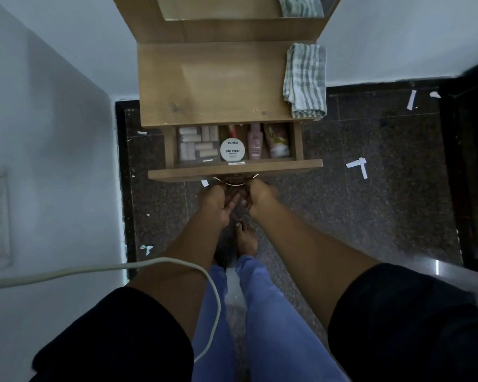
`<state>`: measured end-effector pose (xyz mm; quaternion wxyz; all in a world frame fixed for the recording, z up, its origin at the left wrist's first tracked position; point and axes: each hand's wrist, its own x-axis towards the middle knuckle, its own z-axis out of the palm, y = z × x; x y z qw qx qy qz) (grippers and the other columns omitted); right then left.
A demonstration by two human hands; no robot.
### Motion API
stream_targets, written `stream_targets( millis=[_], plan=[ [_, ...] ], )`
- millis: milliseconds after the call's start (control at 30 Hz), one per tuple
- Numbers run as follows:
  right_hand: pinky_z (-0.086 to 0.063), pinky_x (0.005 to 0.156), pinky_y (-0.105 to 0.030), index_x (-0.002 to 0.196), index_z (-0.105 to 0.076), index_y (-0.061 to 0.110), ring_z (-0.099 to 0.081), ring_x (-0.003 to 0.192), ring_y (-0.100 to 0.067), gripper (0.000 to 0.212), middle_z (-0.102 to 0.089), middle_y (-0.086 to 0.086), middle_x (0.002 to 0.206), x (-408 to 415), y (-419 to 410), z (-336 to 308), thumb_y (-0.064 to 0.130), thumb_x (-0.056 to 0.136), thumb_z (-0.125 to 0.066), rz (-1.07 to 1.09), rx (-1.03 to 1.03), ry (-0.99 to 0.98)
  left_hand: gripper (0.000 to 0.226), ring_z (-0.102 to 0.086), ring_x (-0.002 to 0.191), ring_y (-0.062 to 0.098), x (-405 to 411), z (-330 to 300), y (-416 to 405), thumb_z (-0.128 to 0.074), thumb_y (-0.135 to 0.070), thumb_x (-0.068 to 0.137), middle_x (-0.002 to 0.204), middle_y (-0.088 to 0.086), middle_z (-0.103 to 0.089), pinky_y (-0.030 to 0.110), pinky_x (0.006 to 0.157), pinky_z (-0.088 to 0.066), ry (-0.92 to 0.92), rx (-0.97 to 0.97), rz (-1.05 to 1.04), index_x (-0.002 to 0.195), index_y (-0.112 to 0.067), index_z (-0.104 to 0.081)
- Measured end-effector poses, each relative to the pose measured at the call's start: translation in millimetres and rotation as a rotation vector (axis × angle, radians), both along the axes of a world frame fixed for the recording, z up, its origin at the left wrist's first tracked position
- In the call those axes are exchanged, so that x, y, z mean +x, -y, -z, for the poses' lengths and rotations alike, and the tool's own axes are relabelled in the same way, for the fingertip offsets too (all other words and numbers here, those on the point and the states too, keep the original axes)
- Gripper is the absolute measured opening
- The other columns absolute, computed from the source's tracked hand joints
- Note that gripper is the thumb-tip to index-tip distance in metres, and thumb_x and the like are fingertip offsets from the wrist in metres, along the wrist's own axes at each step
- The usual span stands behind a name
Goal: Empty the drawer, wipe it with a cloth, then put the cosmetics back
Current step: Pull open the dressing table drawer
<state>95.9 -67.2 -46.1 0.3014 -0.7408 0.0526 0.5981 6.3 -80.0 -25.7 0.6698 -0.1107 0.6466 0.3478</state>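
hands meet at the handle (235, 182): left hand (218, 201) and right hand (260, 193) curl under it. drawer (233, 168) part open, cosmetics (232, 146) inside, cloth (305, 79) beyond; emptying comes next, i judge.

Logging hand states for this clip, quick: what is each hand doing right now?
Left hand: at the drawer handle, fingers curled under it; the grip looks likely but is partly hidden.
Right hand: curled round the same handle, gripping it.
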Motion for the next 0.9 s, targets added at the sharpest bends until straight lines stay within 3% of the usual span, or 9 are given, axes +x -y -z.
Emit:
stream_targets(
  millis=[67, 133, 200, 333, 400, 467, 533, 700, 900],
  plan=[
    [-0.041, 0.037, -0.017, 0.123, -0.065, 0.002, -0.06, 0.05, -0.012, 0.042, -0.071, -0.01, 0.084, 0.1, 10.9, -2.1, 0.016, 0.084, -0.07, -0.014, -0.019, 0.005, 0.016, -0.072, 0.078, 0.013, -1.7, -6.6, 11.0, -0.055, 0.001, 0.102, 0.084, 0.004, -0.078, 0.017, 0.054, -0.059, 0.043, -0.005, -0.005, 0.1, -0.006, -0.069],
    [-0.045, 0.039, -0.02, 0.123, -0.065, 0.002, -0.062, 0.052, -0.014, 0.044, -0.074, -0.013, 0.09, 0.6, 20.3, -2.4, 0.017, 0.082, -0.071, -0.016, -0.041, 0.015, 0.02, -0.072, 0.069, 0.012, -2.3, -12.5, 20.3, -0.053, 0.004, 0.101, 0.068, 0.002, -0.077, 0.018, 0.053, -0.059, 0.053, -0.022, -0.016, 0.092, -0.007, -0.067],
    [-0.05, 0.044, -0.025, 0.116, -0.069, 0.004, -0.065, 0.055, -0.018, 0.039, -0.077, -0.016, 0.093, 2.1, 28.8, -2.7, 0.016, 0.078, -0.073, -0.01, -0.066, 0.027, 0.018, -0.074, 0.061, 0.013, -1.4, -14.0, 29.7, -0.054, 0.007, 0.099, 0.076, 0.009, -0.076, 0.022, 0.054, -0.061, 0.053, -0.034, -0.051, 0.093, -0.003, -0.068],
    [-0.051, 0.048, -0.026, 0.097, -0.074, 0.009, -0.064, 0.055, -0.018, 0.019, -0.073, -0.01, 0.08, 5.4, 45.6, -1.8, 0.015, 0.079, -0.069, -0.016, -0.112, 0.016, 0.02, -0.07, 0.078, 0.019, 2.7, -14.5, 55.9, -0.052, 0.003, 0.101, 0.081, 0.011, -0.075, 0.029, 0.078, -0.063, 0.096, -0.04, -0.109, 0.09, -0.003, -0.067],
    [-0.048, 0.045, -0.024, 0.103, -0.075, 0.008, -0.063, 0.059, -0.019, 0.026, -0.072, -0.01, 0.083, 7.0, 55.7, 1.6, 0.015, 0.079, -0.068, -0.011, -0.138, 0.024, 0.017, -0.07, 0.085, 0.022, 3.6, -13.4, 69.9, -0.052, 0.002, 0.103, 0.089, 0.014, -0.074, 0.036, 0.094, -0.06, 0.118, -0.038, -0.142, 0.094, -0.002, -0.066],
    [-0.049, 0.045, -0.024, 0.114, -0.073, 0.008, -0.064, 0.066, -0.019, 0.038, -0.073, -0.009, 0.09, 7.5, 67.3, 4.8, 0.02, 0.078, -0.068, -0.007, -0.15, 0.015, 0.015, -0.071, 0.087, 0.022, 2.9, -14.4, 82.1, -0.054, 0.001, 0.103, 0.095, 0.015, -0.073, 0.038, 0.1, -0.057, 0.123, -0.045, -0.142, 0.095, -0.002, -0.066],
    [-0.051, 0.047, -0.023, 0.119, -0.07, 0.009, -0.064, 0.069, -0.018, 0.044, -0.073, -0.008, 0.093, 7.2, 79.1, 3.3, 0.024, 0.078, -0.069, -0.011, -0.15, -0.005, 0.015, -0.071, 0.086, 0.021, 1.4, -14.7, 91.8, -0.055, 0.001, 0.103, 0.094, 0.014, -0.073, 0.035, 0.097, -0.059, 0.119, -0.056, -0.126, 0.094, -0.003, -0.067],
    [-0.051, 0.061, -0.029, 0.114, -0.071, 0.008, -0.066, 0.084, -0.022, 0.028, -0.072, -0.009, 0.094, 11.7, 106.0, -2.0, 0.016, 0.088, -0.067, -0.034, -0.147, -0.046, 0.014, -0.073, 0.081, 0.02, -1.1, -19.1, 112.9, -0.059, 0.005, 0.099, 0.08, 0.01, -0.077, 0.026, 0.07, -0.064, 0.077, -0.082, -0.077, 0.096, -0.004, -0.068],
    [-0.053, 0.079, -0.037, 0.098, -0.069, 0.009, -0.064, 0.078, -0.02, 0.008, -0.07, -0.009, 0.083, 21.0, 125.2, -12.5, 0.009, 0.091, -0.065, -0.102, -0.148, -0.145, 0.018, -0.07, 0.086, 0.019, 0.1, -18.8, 126.8, -0.053, 0.004, 0.102, 0.091, 0.01, -0.073, 0.025, 0.078, -0.062, 0.071, -0.079, -0.038, 0.098, -0.006, -0.067]
  ],
)
